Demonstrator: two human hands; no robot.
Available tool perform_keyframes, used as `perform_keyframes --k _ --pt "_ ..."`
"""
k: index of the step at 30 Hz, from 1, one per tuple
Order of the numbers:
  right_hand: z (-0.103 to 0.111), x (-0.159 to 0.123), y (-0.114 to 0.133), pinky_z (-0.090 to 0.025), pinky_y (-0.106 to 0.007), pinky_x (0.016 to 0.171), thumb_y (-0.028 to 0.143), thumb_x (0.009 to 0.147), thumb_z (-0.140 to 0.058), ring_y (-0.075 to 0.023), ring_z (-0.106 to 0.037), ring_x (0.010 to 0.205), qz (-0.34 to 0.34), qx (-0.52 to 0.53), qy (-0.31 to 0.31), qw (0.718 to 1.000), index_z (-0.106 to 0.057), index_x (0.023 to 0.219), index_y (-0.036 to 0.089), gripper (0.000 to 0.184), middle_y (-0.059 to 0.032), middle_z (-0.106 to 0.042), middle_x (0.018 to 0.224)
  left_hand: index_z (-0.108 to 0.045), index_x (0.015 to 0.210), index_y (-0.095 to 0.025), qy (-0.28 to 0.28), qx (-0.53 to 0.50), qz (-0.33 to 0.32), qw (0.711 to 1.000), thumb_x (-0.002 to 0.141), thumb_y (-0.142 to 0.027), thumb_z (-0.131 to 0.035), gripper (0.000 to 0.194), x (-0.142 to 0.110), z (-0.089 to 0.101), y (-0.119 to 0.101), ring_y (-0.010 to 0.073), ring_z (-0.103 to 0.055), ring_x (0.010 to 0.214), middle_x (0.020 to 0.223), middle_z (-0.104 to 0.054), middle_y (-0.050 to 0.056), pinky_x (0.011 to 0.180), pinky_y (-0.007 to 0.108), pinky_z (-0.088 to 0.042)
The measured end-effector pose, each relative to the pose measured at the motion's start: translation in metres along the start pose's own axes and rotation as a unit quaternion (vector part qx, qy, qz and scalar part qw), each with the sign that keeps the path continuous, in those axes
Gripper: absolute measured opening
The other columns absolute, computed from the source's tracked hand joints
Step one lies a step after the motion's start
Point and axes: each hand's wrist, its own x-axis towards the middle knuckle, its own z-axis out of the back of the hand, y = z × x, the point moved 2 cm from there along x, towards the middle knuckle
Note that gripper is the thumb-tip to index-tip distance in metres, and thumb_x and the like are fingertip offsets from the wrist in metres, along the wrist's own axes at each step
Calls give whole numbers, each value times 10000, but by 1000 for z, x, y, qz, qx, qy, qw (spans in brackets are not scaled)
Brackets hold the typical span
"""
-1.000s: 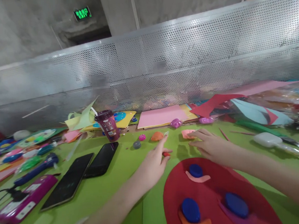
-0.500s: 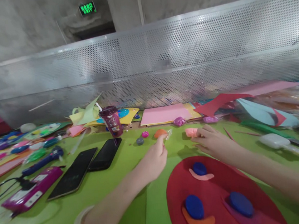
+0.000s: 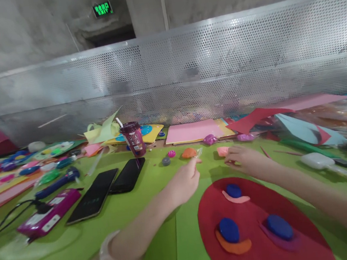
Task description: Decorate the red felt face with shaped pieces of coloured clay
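Head view: the right hand (image 3: 246,160), half curled, has its fingertips at the pink clay (image 3: 223,152), beyond the red sheet (image 3: 252,217); whether they grip it cannot be told. The left hand (image 3: 184,183) is mostly closed near the orange clay (image 3: 189,153), any hold hidden. The pink clay is probably light, soft and easily dented, best pinched gently by its sides.

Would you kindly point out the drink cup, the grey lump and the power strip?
drink cup (image 3: 133,139): head view, on its printed side
grey lump (image 3: 166,161): head view, its middle
power strip (image 3: 52,213): head view, on its purple casing
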Motion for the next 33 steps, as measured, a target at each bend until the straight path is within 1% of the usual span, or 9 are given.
perform_keyframes --k 3,5,7,10,12,15,18,27,33 --pt "19 -2 15 -423 -233 657 152 854 -403 -153 -575 731 -44 69 -7 997 -636 801 169 240 -36 -617 763 -441 1228 -199 -6 3 4 1000 877 -250 -239 409 0 2 1 179 -567 740 806 -604 45 676 258 -391" --pt "31 -5 31 -400 -219 606 189 826 -446 -134 -559 666 -80 182 12 980 -639 784 174 199 -12 -613 719 -446 1228 -197 -13 8 1 1000 874 -247 -240 413 1 4 2 171 -565 720 777 -601 34 676 249 -392" --pt "38 -7 49 -382 -215 562 217 803 -473 -123 -541 617 -102 283 61 952 -649 789 178 181 3 -616 687 -437 1239 -195 -18 13 -2 1000 872 -245 -246 417 2 4 4 161 -559 689 751 -593 19 660 241 -392" --pt "42 -7 76 -379 -203 546 215 773 -484 -114 -549 613 -96 356 149 917 -657 791 191 176 16 -645 708 -412 1261 -178 -16 16 -3 1000 868 -231 -244 430 3 4 5 153 -550 659 748 -588 12 631 240 -387" --pt "44 -5 90 -385 -193 544 211 740 -505 -113 -562 628 -85 368 193 906 -657 776 190 158 18 -661 736 -417 1255 -151 -17 20 -4 1000 866 -217 -236 434 3 5 4 157 -546 673 768 -592 25 652 252 -388" --pt "48 -4 102 -375 -182 508 204 698 -528 -110 -557 602 -78 359 221 903 -657 730 178 135 15 -662 706 -423 1250 -137 -18 27 -9 999 864 -206 -230 437 3 6 2 166 -545 716 811 -599 48 704 274 -392" --pt "48 -4 107 -362 -184 488 191 683 -516 -109 -546 578 -77 349 228 906 -660 696 174 145 12 -658 675 -412 1264 -140 -8 30 -13 999 861 -202 -244 441 2 8 1 168 -545 712 823 -602 58 700 282 -405" --pt "42 -4 106 -347 -194 461 206 645 -517 -112 -527 552 -81 329 236 911 -649 663 187 134 19 -634 629 -393 1286 -157 9 42 -21 999 853 -192 -260 454 0 9 -2 178 -557 708 802 -612 61 702 282 -414" --pt "46 -6 109 -350 -202 468 202 656 -500 -117 -532 558 -81 326 235 912 -631 652 188 131 16 -638 635 -387 1286 -142 13 51 -26 998 853 -189 -263 453 2 8 0 200 -573 781 896 -629 96 728 306 -412"
